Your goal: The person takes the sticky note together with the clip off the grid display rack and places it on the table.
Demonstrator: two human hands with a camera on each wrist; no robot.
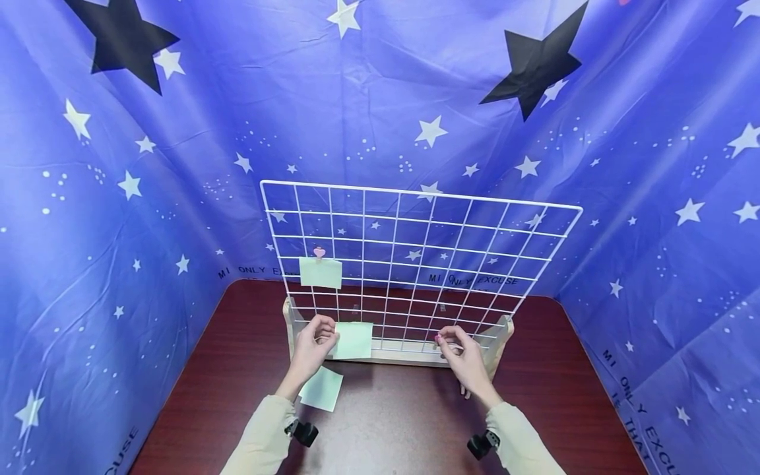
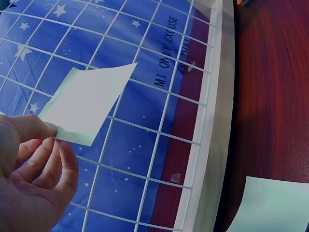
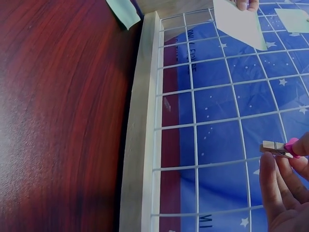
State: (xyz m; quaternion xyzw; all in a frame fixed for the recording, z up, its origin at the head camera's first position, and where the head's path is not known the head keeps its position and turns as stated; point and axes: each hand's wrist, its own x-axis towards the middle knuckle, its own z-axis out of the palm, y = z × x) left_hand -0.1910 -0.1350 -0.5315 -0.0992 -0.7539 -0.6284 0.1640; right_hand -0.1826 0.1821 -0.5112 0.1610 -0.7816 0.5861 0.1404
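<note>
My left hand (image 1: 316,342) pinches a pale green sticky note (image 2: 91,104) by one edge, thumb on its face, in front of the white wire grid (image 1: 415,260). In my right hand (image 1: 466,359) is a small wooden clothespin (image 3: 274,147) with a pink ornament (image 3: 291,147), held between thumb and fingers close to the grid's lower right. Another green note (image 1: 320,273) hangs at the grid's left, under a clothespin with a pink heart (image 1: 319,253). More green notes (image 1: 322,389) lie on the table below my left hand.
The grid stands in a pale wooden base (image 1: 410,354) with upright side pieces. Several small wooden clothespins (image 1: 465,392) lie beneath my right hand on the dark red table (image 1: 392,422). A blue star-printed curtain (image 1: 380,132) surrounds the back and sides.
</note>
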